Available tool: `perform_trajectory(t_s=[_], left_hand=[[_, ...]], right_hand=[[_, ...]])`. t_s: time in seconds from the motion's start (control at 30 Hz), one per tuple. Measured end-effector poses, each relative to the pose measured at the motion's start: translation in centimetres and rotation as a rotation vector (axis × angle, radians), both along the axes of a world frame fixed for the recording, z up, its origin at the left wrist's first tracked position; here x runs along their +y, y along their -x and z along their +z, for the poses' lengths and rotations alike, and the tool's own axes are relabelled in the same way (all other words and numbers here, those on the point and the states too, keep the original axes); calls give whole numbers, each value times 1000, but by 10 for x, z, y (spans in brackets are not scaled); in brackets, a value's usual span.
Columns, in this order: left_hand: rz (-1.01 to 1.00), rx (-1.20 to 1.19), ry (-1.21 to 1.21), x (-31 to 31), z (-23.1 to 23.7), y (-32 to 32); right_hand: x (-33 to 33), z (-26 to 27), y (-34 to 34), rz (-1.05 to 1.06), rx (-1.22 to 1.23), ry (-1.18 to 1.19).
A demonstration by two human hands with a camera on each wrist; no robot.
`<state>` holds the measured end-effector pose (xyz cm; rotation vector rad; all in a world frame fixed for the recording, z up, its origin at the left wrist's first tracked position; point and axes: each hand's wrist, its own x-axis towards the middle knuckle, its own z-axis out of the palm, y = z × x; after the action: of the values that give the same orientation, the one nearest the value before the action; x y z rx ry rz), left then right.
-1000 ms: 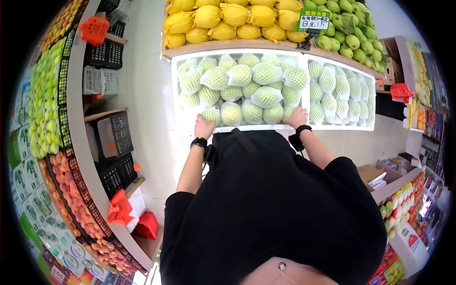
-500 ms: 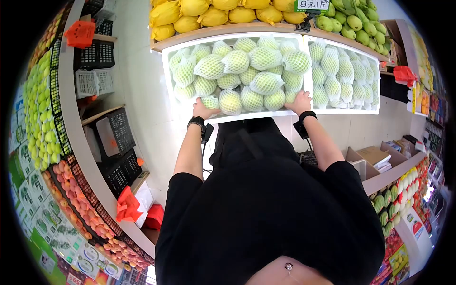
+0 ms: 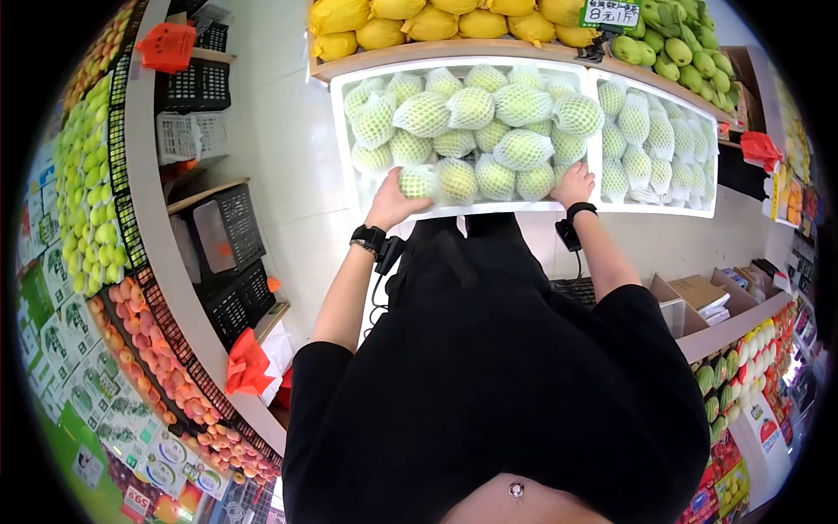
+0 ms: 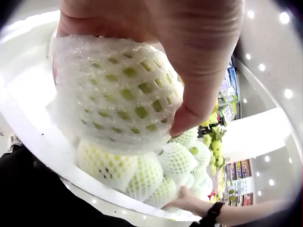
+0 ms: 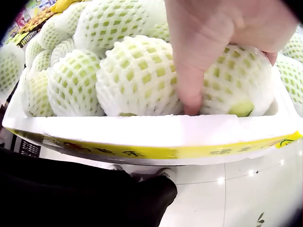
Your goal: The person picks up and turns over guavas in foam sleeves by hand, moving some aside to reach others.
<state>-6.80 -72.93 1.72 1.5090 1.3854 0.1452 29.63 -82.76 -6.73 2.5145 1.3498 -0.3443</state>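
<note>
A white foam box [image 3: 349,188] full of pale green melons in white foam nets lies before me. At its near left corner my left hand [image 3: 394,203] grips a netted melon [image 4: 118,94], thumb along one side and the palm over it in the left wrist view. My right hand [image 3: 573,185] holds another netted melon [image 5: 236,80] at the near right corner. Its thumb [image 5: 191,90] reaches down between that melon and its neighbour [image 5: 137,78], just behind the box's front wall. The other fingers are mostly hidden behind the melon.
A second foam box [image 3: 659,210] of netted melons adjoins on the right. Behind stand yellow-wrapped fruits [image 3: 428,26], green fruits [image 3: 690,61] and a price sign [image 3: 611,13]. Shelves with black crates [image 3: 231,231] run along the left; cardboard boxes [image 3: 698,293] stand at right.
The boxes and both hands have shifted right in the head view. My left hand now sits further over the corner melon. The right hand stays on its melon.
</note>
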Motion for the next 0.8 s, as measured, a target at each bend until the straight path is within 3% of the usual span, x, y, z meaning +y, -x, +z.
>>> perform_trajectory(t_s=[0.13,0.3,0.4,0.57,0.67,0.73,0.8], left_hand=[[-28,-22,59,9,4,-26],[251,-276,262,14,-47,-73],[286,-87,264,18,-52,-96],[100,-190,253,15,-46,-101],[-119,-110,199,11,-21,-86],[-169,-35,56,3,-67,-63],[-192,92,-44,-7,-107,-50]], right_hand=[[-3,7,-5,10,77,-29],[-3,19,-13,86,94,-13],[-5,25,-14,61,107,-12],[-13,28,-25,34,213,-89],[-20,30,-32,3,298,-185],[-24,30,-43,-23,362,-238],[-34,25,-59,-224,511,-284]])
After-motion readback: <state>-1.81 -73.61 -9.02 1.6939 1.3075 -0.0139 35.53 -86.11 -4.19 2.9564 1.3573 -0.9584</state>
